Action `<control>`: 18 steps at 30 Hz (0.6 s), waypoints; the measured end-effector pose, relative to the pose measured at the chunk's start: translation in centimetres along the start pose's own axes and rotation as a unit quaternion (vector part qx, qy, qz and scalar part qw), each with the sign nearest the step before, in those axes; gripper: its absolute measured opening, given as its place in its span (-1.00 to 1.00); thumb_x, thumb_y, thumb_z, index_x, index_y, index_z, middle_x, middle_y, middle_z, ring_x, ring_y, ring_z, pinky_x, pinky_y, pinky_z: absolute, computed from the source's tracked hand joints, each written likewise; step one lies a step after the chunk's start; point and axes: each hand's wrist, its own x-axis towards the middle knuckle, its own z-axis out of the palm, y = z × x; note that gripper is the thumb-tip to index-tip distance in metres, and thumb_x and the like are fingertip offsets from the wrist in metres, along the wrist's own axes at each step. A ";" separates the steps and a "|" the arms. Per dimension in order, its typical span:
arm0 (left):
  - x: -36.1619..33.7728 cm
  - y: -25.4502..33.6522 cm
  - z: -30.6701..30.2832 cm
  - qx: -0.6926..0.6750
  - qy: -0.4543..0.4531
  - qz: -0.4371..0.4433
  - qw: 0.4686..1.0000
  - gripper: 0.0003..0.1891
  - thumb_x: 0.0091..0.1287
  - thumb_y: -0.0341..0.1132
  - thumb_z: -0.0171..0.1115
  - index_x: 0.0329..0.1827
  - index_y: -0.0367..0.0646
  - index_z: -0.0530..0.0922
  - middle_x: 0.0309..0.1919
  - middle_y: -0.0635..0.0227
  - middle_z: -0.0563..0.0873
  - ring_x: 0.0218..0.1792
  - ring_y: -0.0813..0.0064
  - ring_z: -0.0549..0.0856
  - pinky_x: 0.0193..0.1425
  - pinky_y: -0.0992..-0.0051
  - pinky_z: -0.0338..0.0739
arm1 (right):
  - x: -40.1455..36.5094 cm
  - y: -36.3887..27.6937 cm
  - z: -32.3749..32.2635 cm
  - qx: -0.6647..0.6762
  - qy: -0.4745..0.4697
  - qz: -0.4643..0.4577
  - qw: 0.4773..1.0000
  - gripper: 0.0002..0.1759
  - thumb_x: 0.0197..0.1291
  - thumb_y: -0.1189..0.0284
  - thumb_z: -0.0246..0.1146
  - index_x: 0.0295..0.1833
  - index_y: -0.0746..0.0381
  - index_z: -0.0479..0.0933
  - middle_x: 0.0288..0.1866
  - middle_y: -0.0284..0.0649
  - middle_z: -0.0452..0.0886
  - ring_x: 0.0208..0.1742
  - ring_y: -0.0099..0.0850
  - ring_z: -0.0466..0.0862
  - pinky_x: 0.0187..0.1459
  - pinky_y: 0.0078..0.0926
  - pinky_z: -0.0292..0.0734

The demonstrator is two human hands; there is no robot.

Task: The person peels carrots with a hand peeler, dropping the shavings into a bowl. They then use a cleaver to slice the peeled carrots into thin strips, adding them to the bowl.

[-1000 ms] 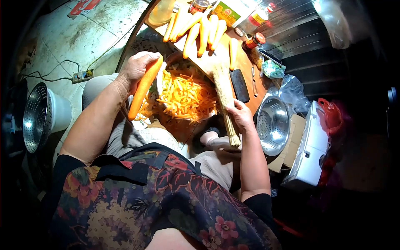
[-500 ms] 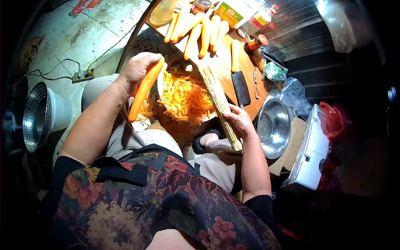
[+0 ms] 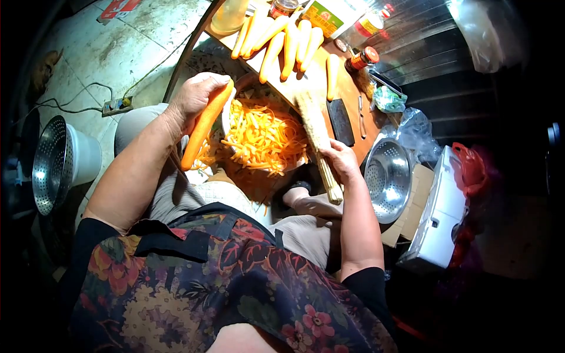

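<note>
My left hand [image 3: 197, 101] is closed around the upper part of a long carrot [image 3: 205, 132], which slants down beside the bowl. In my right hand [image 3: 341, 160] is a straw-coloured bundle that looks like a straw whisk broom [image 3: 312, 120]. Its cut-off stalk end points toward my lap, and its far end reaches the table edge. Between the hands, a bowl [image 3: 226, 122] is heaped with carrot strips [image 3: 265, 138]. Some strips hang over its front side. A dark cleaver blade [image 3: 340, 122] lies on the table just past the broom.
Several whole carrots [image 3: 288, 53] lie on the wooden table [image 3: 321, 70], near jars and a sauce bottle [image 3: 362, 59]. A metal colander [image 3: 387, 179] and a white foam box [image 3: 432, 215] stand to the right. Another colander [image 3: 50, 165] is at the left, near a power strip [image 3: 118, 106].
My right hand has shifted the broom slightly up and to the right, its far end away from the bowl. More of the carrot strips show. My left hand and carrot are nearly still.
</note>
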 end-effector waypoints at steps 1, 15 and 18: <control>0.0 -0.1 -0.1 0.000 0.003 -0.004 1.000 -0.76 0.33 -0.21 0.16 -0.07 -0.16 0.56 -0.33 0.33 0.62 -0.41 0.50 0.60 -0.30 0.51 0.56 | 0.0 0.4 0.0 -0.036 -0.029 -0.015 0.999 -0.52 0.12 0.59 0.29 0.20 0.37 0.49 -0.08 -0.21 0.66 -0.16 -0.49 0.64 -0.07 -0.56 0.53; 0.3 0.0 -0.4 0.007 0.001 0.001 1.000 -0.74 0.34 -0.20 0.18 -0.07 -0.19 0.54 -0.29 0.31 0.62 -0.36 0.50 0.60 -0.24 0.51 0.56 | 1.1 1.9 -0.6 0.063 0.036 0.009 0.997 -0.58 0.16 0.48 0.27 0.12 0.45 0.51 -0.15 -0.17 0.67 -0.21 -0.46 0.66 -0.17 -0.56 0.56; 0.6 -0.2 -0.4 0.008 0.003 0.000 1.000 -0.75 0.34 -0.20 0.18 -0.07 -0.18 0.54 -0.29 0.32 0.62 -0.33 0.51 0.60 -0.22 0.50 0.55 | 1.3 0.6 -0.3 0.086 0.002 0.037 0.996 -0.58 0.16 0.48 0.25 0.13 0.45 0.51 -0.14 -0.16 0.68 -0.21 -0.45 0.67 -0.16 -0.55 0.57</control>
